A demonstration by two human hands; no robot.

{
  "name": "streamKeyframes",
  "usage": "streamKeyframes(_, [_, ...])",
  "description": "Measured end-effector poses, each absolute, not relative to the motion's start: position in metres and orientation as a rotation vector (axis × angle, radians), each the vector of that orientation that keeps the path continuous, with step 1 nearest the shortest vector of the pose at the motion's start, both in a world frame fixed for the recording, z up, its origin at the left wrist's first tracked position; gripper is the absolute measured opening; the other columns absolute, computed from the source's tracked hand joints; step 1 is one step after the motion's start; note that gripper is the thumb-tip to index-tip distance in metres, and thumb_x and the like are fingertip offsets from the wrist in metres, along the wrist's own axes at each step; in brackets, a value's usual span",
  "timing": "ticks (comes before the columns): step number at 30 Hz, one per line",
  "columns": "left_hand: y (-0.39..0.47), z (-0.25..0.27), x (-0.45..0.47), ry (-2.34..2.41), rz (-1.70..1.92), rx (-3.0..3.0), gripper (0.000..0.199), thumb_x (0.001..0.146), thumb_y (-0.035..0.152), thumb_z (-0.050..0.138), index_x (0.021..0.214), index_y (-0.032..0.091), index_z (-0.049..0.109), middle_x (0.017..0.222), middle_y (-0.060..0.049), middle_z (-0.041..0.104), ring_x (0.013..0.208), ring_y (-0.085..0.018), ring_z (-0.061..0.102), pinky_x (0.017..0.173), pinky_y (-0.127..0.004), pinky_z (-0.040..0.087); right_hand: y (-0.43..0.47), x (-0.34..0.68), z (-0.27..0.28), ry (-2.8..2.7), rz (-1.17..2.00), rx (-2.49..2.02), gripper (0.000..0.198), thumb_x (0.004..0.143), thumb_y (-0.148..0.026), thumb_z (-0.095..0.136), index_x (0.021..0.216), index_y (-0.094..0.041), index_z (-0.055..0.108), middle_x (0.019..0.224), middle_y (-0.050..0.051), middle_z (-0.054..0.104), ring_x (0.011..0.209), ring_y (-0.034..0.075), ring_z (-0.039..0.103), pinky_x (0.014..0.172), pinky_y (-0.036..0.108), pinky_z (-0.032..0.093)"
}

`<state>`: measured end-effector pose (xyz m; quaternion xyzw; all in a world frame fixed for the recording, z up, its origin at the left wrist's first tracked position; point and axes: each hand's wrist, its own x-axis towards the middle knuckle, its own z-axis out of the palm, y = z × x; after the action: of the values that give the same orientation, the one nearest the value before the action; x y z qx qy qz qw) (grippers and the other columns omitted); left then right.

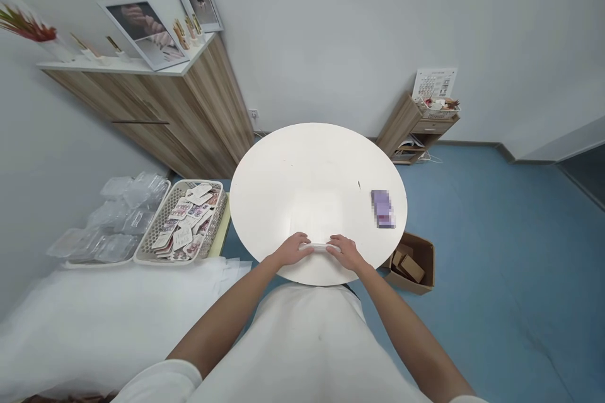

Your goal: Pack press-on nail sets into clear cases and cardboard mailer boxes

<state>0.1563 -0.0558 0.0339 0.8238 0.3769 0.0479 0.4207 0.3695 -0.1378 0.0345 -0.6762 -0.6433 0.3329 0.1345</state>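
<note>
A thin, whitish sheet (317, 214) lies flat on the round white table (265, 170), hard to tell from the tabletop. Its near edge shows as a narrow white roll or fold (320, 247). My left hand (293, 249) pinches the left end of this edge, fingers bent over it. The right end is gripped the same way by my right hand (346, 252). Both hands rest close to the table's front, a short gap apart. Toward the right rim lies a purple item (382, 209), blurred into blocks.
Left of the table stand a white basket (217, 220) of printed cards and a pile of clear plastic packs (113, 220). A cardboard box (425, 258) with smaller boxes sits on the floor at right. Behind are a wooden cabinet (208, 113) and a small shelf unit (401, 119).
</note>
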Motion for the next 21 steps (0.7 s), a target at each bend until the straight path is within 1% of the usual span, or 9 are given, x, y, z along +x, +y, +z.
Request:
streamKeyframes(2, [-0.048, 0.031, 0.153, 0.993, 0.175, 1.975, 0.034, 0.074, 0.046, 0.047, 0.092, 0.021, 0.06, 0.102, -0.004, 0.059, 0.091, -0.018, 0.055, 0.077, -0.027, 0.04, -0.128, 0.373, 0.034, -1.73, 1.025, -1.96, 0.037, 0.081, -0.048, 0.035, 0.095, -0.025, 0.061, 0.111, 0.004, 0.057, 0.102, 0.019, 0.051, 0.087, 0.034, 0.035])
streamKeyframes(4, [-0.043, 0.027, 0.149, 1.077, 0.196, 1.904, 0.028, 0.074, 0.043, 0.047, 0.082, 0.02, 0.06, 0.085, -0.002, 0.062, 0.079, -0.017, 0.056, 0.069, -0.026, 0.041, -0.122, 0.377, 0.032, -1.578, 1.08, -1.953, 0.036, 0.08, -0.047, 0.036, 0.09, -0.023, 0.06, 0.101, 0.004, 0.061, 0.093, 0.018, 0.055, 0.078, 0.029, 0.04])
streamKeyframes(6, [-0.041, 0.021, 0.145, 1.21, 0.189, 1.849, 0.026, 0.075, 0.041, 0.045, 0.069, 0.018, 0.057, 0.069, 0.0, 0.058, 0.066, -0.015, 0.053, 0.06, -0.025, 0.038, -0.119, 0.381, 0.029, -1.461, 1.106, -1.963, 0.036, 0.079, -0.048, 0.037, 0.084, -0.02, 0.06, 0.09, 0.002, 0.063, 0.084, 0.017, 0.056, 0.07, 0.026, 0.041])
streamKeyframes(8, [-0.041, 0.014, 0.143, 1.332, 0.175, 1.812, 0.027, 0.076, 0.038, 0.043, 0.059, 0.018, 0.05, 0.059, 0.001, 0.051, 0.057, -0.013, 0.048, 0.053, -0.024, 0.034, -0.118, 0.385, 0.024, -1.388, 1.067, -2.034, 0.035, 0.077, -0.048, 0.038, 0.077, -0.019, 0.058, 0.079, 0.001, 0.061, 0.074, 0.016, 0.054, 0.063, 0.025, 0.04])
streamKeyframes(12, [-0.041, 0.005, 0.145, 1.441, 0.155, 1.792, 0.026, 0.076, 0.031, 0.041, 0.053, 0.019, 0.04, 0.054, 0.003, 0.043, 0.053, -0.012, 0.043, 0.051, -0.024, 0.03, -0.117, 0.388, 0.014, -1.319, 0.944, -2.213, 0.027, 0.075, -0.041, 0.039, 0.069, -0.019, 0.053, 0.065, -0.001, 0.054, 0.06, 0.014, 0.047, 0.054, 0.024, 0.035])
streamKeyframes(14, [-0.041, 0.003, 0.147, 1.476, 0.14, 1.801, 0.026, 0.076, 0.031, 0.042, 0.053, 0.019, 0.038, 0.054, 0.002, 0.043, 0.055, -0.013, 0.044, 0.052, -0.024, 0.029, -0.117, 0.387, 0.011, -1.308, 0.916, -2.264, 0.021, 0.075, -0.036, 0.04, 0.072, -0.02, 0.052, 0.066, -0.001, 0.053, 0.06, 0.014, 0.047, 0.054, 0.024, 0.035])
streamKeyframes(17, [-0.041, 0.002, 0.147, 1.51, 0.116, 1.821, 0.024, 0.076, 0.032, 0.043, 0.056, 0.02, 0.041, 0.057, 0.001, 0.046, 0.06, -0.015, 0.048, 0.053, -0.025, 0.03, -0.119, 0.383, 0.008, -1.284, 0.882, -2.323, 0.02, 0.075, -0.03, 0.039, 0.086, -0.021, 0.053, 0.075, 0.002, 0.057, 0.068, 0.017, 0.051, 0.057, 0.026, 0.037])
streamKeyframes(19, [-0.043, 0.003, 0.146, 1.526, 0.091, 1.824, 0.02, 0.076, 0.034, 0.044, 0.062, 0.019, 0.046, 0.059, 0.0, 0.049, 0.063, -0.016, 0.051, 0.055, -0.026, 0.032, -0.121, 0.378, 0.009, -1.297, 0.838, -2.365, 0.029, 0.075, -0.025, 0.04, 0.101, -0.02, 0.05, 0.086, 0.006, 0.059, 0.076, 0.02, 0.054, 0.062, 0.029, 0.039])
streamKeyframes(21, [-0.045, 0.006, 0.144, 1.562, 0.101, 1.818, 0.02, 0.076, 0.038, 0.046, 0.079, 0.019, 0.051, 0.068, -0.002, 0.054, 0.068, -0.017, 0.054, 0.057, -0.026, 0.036, -0.124, 0.371, 0.012, -1.371, 0.694, -2.428, 0.043, 0.074, -0.02, 0.042, 0.117, -0.019, 0.041, 0.102, 0.011, 0.056, 0.09, 0.024, 0.053, 0.068, 0.033, 0.04])
